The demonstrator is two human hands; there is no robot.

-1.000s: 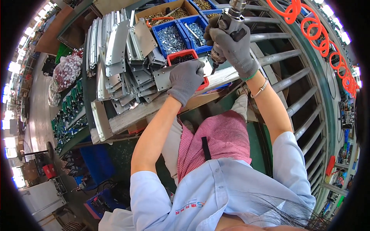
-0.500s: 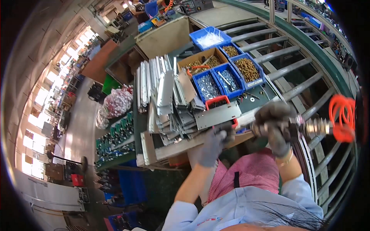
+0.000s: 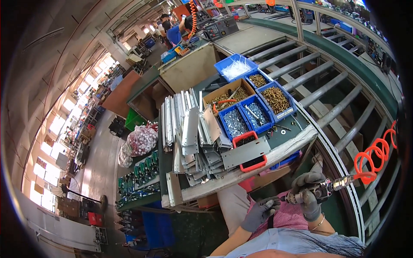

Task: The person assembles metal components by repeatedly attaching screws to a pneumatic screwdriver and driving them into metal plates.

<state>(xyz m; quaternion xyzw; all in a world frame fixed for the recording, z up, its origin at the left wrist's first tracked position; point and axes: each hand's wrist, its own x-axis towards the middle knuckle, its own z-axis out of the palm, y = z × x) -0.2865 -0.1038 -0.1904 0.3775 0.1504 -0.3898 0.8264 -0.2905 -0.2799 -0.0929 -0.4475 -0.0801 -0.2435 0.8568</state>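
My right hand [image 3: 309, 206], in a dark grey glove, is wrapped round an air screwdriver [image 3: 325, 190] held above my lap. An orange coiled air hose [image 3: 369, 164] runs from its metal fitting at the right. My left hand [image 3: 257, 215], also gloved, is closed with its fingertips at the tool's tip; what they pinch is too small to make out. On the bench in front lies a flat metal plate [image 3: 246, 154] with small holes, across a red bin [image 3: 251, 165] of dark screws. Beside it is a stack of metal brackets [image 3: 189, 129].
Blue bins of silver screws [image 3: 234, 122] and brass-coloured screws [image 3: 275, 98] stand behind, with a cardboard box [image 3: 228, 95] and white ties [image 3: 235, 69]. A roller conveyor [image 3: 335, 94] runs along the right. Green circuit boards [image 3: 137, 178] lie at left. People work far off.
Both hands have come back from the bench edge toward my lap, the screwdriver with them. My left hand has moved from near the metal plate to the tool's tip. The view has shifted.
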